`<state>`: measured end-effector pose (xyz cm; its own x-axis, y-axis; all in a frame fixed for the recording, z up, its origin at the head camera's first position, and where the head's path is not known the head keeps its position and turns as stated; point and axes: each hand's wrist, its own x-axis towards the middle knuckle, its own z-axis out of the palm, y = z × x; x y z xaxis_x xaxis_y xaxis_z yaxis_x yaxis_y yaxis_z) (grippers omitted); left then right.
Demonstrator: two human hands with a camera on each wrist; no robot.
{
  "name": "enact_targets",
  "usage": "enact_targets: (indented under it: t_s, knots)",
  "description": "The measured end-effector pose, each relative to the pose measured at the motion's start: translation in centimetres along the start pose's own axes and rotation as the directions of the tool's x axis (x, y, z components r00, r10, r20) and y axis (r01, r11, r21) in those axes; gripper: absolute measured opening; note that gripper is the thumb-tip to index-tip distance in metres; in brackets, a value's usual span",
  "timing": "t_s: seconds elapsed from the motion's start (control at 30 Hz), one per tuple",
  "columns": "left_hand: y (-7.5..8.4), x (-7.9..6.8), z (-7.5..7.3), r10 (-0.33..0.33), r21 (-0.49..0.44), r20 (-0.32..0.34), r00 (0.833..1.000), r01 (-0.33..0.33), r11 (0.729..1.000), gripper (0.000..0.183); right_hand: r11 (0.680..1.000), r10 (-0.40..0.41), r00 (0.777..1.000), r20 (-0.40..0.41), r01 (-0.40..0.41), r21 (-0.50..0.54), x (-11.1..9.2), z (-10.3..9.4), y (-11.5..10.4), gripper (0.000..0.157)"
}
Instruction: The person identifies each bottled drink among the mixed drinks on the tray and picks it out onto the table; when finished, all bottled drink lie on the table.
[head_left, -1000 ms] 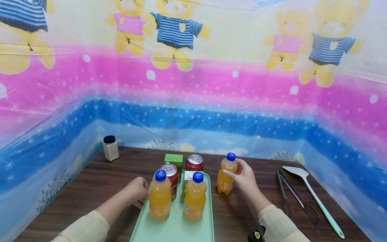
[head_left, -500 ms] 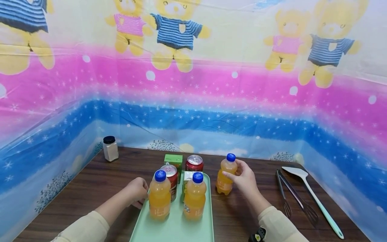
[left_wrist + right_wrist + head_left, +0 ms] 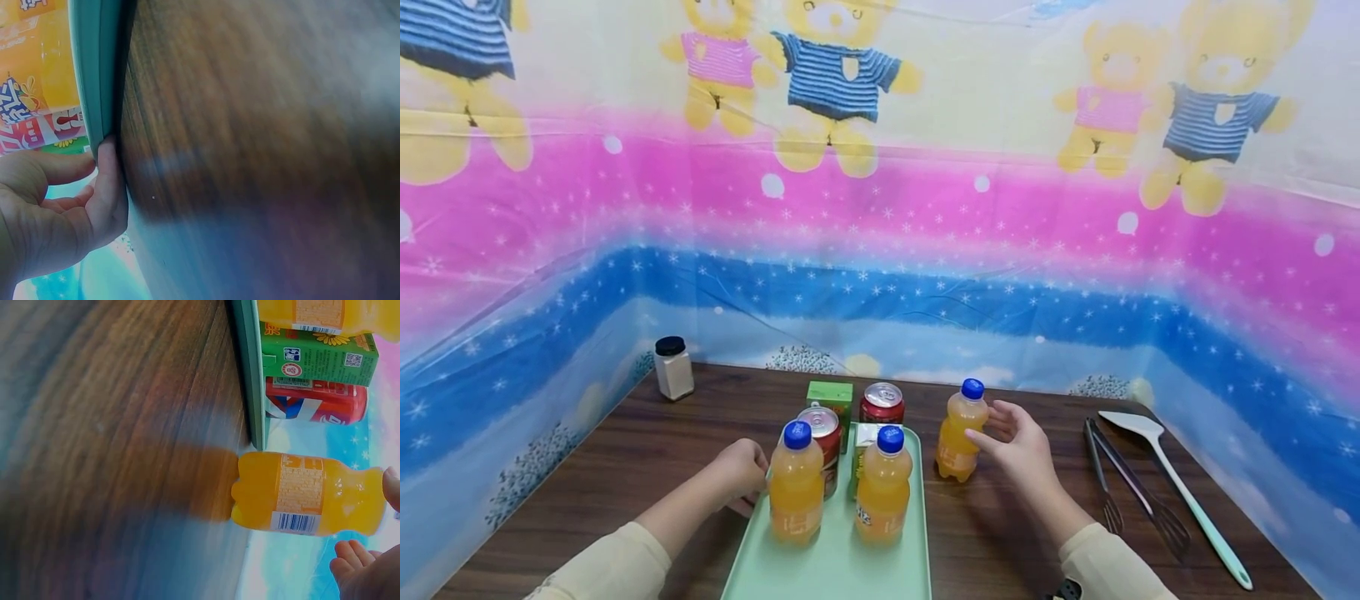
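My left hand (image 3: 741, 473) grips the left rim of the pale green tray (image 3: 831, 575); in the left wrist view thumb and finger pinch its edge. An orange soda bottle (image 3: 957, 446) with a blue cap stands upright on the table just right of the tray. Beside it is my right hand (image 3: 1022, 442), fingers spread and loosened. In the right wrist view the fingertips (image 3: 350, 553) sit off the bottle's side, while the thumb overlaps its neck. Two more soda bottles, left (image 3: 796, 500) and right (image 3: 883, 504), stand on the tray.
Behind the tray's bottles are two red cans, near (image 3: 826, 429) and far (image 3: 883, 406), a green carton (image 3: 831, 393) and another carton (image 3: 863, 435). A black-capped jar (image 3: 675, 371) stands back left. A spatula (image 3: 1187, 483) and dark utensils (image 3: 1131, 475) lie right.
The right hand has loosened from the soda bottle and drawn slightly right, its fingers spreading. The bottle stays in place. The left hand keeps its grip on the tray.
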<state>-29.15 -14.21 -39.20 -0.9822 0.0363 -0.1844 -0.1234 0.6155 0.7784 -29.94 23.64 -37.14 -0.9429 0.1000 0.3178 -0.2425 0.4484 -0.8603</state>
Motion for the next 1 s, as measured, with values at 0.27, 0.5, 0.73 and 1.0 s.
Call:
enact_targets:
  t_s: [0.27,0.5,0.73,1.0]
  knots:
    - [0.1,-0.2,-0.1,0.005,-0.004,0.005,1.000,-0.005,1.000,0.013,0.999,-0.010,1.000,0.003,0.010,-0.037,-1.5,-1.5,-0.2,0.069]
    - [0.1,-0.1,-0.2,0.003,0.020,0.002,1.000,-0.003,1.000,0.012,0.999,-0.032,0.999,-0.011,0.032,-0.030,-2.5,-2.4,-0.7,0.072]
    - [0.1,-0.1,-0.2,-0.010,0.006,0.007,1.000,0.010,1.000,0.012,0.998,-0.057,0.998,-0.005,0.057,0.007,-3.6,-2.6,-1.5,0.068]
    - [0.2,0.0,0.0,-0.006,0.009,0.008,1.000,0.006,1.000,0.012,0.995,-0.083,0.996,0.026,0.081,0.055,-4.6,-2.2,-1.9,0.063]
